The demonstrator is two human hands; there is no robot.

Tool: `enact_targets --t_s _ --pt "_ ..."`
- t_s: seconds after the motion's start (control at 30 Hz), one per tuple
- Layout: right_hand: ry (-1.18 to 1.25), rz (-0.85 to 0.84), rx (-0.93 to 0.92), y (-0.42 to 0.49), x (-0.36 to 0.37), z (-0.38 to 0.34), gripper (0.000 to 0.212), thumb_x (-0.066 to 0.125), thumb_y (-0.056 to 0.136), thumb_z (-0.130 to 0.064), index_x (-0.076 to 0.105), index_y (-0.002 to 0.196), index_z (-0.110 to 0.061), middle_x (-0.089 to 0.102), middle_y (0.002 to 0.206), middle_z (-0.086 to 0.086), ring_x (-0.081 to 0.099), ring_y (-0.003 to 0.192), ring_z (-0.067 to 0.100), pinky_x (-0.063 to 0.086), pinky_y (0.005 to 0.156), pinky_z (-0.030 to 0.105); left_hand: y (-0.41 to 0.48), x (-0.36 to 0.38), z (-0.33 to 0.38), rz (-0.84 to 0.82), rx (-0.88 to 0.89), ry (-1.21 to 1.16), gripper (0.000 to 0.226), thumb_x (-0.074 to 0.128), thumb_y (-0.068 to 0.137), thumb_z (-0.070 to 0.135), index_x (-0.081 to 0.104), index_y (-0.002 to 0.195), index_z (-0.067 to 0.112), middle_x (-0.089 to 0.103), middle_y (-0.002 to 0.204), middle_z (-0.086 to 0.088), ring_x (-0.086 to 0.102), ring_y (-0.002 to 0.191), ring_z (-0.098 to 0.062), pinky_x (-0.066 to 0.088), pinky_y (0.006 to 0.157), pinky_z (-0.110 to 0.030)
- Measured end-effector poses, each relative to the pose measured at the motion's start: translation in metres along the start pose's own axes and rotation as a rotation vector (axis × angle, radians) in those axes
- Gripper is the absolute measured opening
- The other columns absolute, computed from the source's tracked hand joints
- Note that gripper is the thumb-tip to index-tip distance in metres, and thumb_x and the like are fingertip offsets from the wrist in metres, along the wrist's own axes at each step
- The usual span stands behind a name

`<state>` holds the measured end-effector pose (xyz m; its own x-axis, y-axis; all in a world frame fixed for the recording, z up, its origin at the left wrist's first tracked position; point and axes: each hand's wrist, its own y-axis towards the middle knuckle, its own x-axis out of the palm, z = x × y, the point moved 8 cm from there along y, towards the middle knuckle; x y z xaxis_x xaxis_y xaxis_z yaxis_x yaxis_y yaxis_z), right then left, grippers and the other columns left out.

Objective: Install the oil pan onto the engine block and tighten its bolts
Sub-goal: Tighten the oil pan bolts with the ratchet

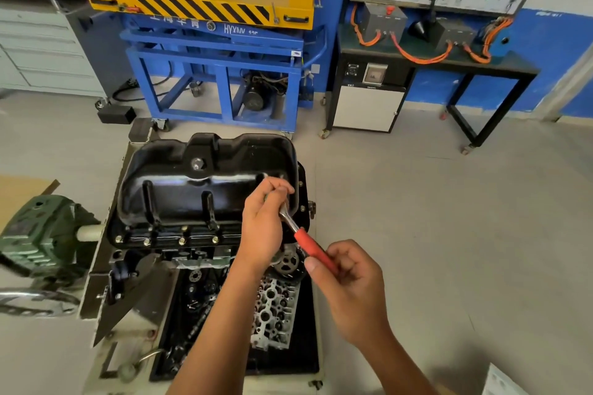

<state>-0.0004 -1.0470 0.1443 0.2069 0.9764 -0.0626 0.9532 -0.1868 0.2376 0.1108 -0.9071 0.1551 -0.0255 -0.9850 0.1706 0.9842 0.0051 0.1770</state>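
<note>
The black oil pan (pixel 205 183) sits upside-down on the engine block (pixel 199 253), which is mounted on a stand. Several gold-coloured bolts (pixel 181 240) line the pan's near flange, and more run along its right edge. My left hand (pixel 263 221) grips the head end of a ratchet wrench (pixel 290 223) at the pan's right near corner. My right hand (pixel 346 279) holds the wrench's red handle (pixel 313 248) between thumb and fingers. The socket and the bolt under it are hidden by my left hand.
A timing sprocket (pixel 287 261) and the cylinder head (pixel 272 308) lie below the pan. A green gearbox (pixel 38 234) stands at the left. Behind are a blue and yellow lift cart (pixel 218 42) and a black bench with orange cables (pixel 433 51). Bare floor lies to the right.
</note>
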Motion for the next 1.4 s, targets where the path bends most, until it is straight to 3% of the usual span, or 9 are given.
enact_targets --t_s 0.13,0.37,0.47,0.67,0.77,0.9,1.07,1.23,1.4 --pt "0.028 -0.073 0.055 -0.001 -0.003 0.007 0.014 0.075 0.076 -0.042 0.068 0.078 -0.030 0.059 0.058 -0.006 0.050 0.049 0.005 0.042 0.049 0.018 -0.003 -0.001 -0.001 -0.032 0.006 -0.026 0.023 0.045 0.083 0.014 0.065 0.073 0.016 0.047 0.060 0.004 0.039 0.057 -0.008 0.034 0.055 -0.017" --pt "0.140 -0.008 0.118 0.065 -0.037 0.010 0.013 0.077 0.081 -0.031 0.074 0.093 -0.027 0.063 0.062 -0.002 0.049 0.050 0.009 0.041 0.046 0.018 -0.001 -0.002 -0.006 -0.091 -0.027 0.048 0.042 0.036 0.089 0.024 0.077 0.087 0.033 0.059 0.067 0.015 0.046 0.058 -0.002 0.033 0.052 -0.016" --pt "0.097 -0.001 0.152 0.107 -0.033 0.011 0.013 0.069 0.092 -0.017 0.071 0.103 -0.023 0.061 0.062 -0.003 0.047 0.049 0.009 0.039 0.046 0.019 0.001 0.005 -0.006 -0.138 -0.036 0.009 0.044 0.034 0.092 0.025 0.078 0.098 0.029 0.046 0.058 0.000 0.035 0.054 -0.016 0.027 0.051 -0.024" --pt "-0.051 -0.148 0.132 0.165 0.005 0.003 0.016 0.058 0.099 -0.015 0.068 0.108 -0.024 0.061 0.066 -0.005 0.052 0.053 0.007 0.042 0.048 0.017 0.003 0.011 -0.008 -0.171 -0.071 0.026 0.044 0.036 0.098 0.039 0.068 0.126 0.031 0.041 0.057 0.009 0.037 0.053 -0.006 0.034 0.052 -0.015" --pt "-0.139 -0.180 0.131 0.177 0.017 0.002 0.019 0.056 0.100 -0.017 0.068 0.115 -0.017 0.061 0.077 0.003 0.053 0.054 0.006 0.042 0.049 0.015 0.004 0.010 -0.008 -0.180 -0.074 0.070 0.043 0.032 0.100 0.047 0.064 0.128 0.041 0.035 0.057 0.005 0.031 0.053 -0.009 0.027 0.051 -0.022" --pt "-0.104 -0.144 0.100 0.168 0.011 0.004 0.016 0.055 0.101 -0.018 0.067 0.110 -0.020 0.059 0.074 0.001 0.053 0.054 0.005 0.042 0.049 0.014 0.003 0.014 -0.004 -0.213 -0.062 0.054 0.052 0.041 0.097 0.058 0.062 0.134 0.029 0.030 0.058 0.003 0.026 0.052 -0.011 0.022 0.051 -0.027" --pt "-0.045 0.002 0.103 0.138 -0.023 0.012 0.008 0.062 0.097 -0.018 0.068 0.098 -0.023 0.059 0.063 -0.003 0.051 0.055 0.010 0.041 0.050 0.017 0.002 0.013 -0.003 -0.116 -0.056 0.021 0.028 0.050 0.104 0.032 0.067 0.122 0.018 0.045 0.055 0.013 0.036 0.049 -0.002 0.032 0.048 -0.014" --pt "-0.038 0.030 0.051 0.096 -0.051 0.015 0.008 0.070 0.091 -0.012 0.066 0.088 -0.007 0.055 0.061 0.000 0.047 0.053 0.011 0.040 0.051 0.020 0.008 0.008 -0.010 -0.031 -0.094 -0.007 0.027 0.046 0.106 0.018 0.072 0.114 0.016 0.050 0.061 0.012 0.041 0.056 -0.004 0.038 0.054 -0.017" --pt "-0.068 -0.037 0.001 0.053 -0.046 0.007 0.021 0.077 0.084 -0.026 0.059 0.075 -0.023 0.058 0.057 -0.009 0.047 0.049 0.005 0.038 0.050 0.016 0.012 0.011 -0.015 -0.013 -0.106 -0.073 0.032 0.044 0.102 0.003 0.073 0.105 0.016 0.039 0.059 0.004 0.033 0.053 -0.006 0.029 0.049 -0.016"
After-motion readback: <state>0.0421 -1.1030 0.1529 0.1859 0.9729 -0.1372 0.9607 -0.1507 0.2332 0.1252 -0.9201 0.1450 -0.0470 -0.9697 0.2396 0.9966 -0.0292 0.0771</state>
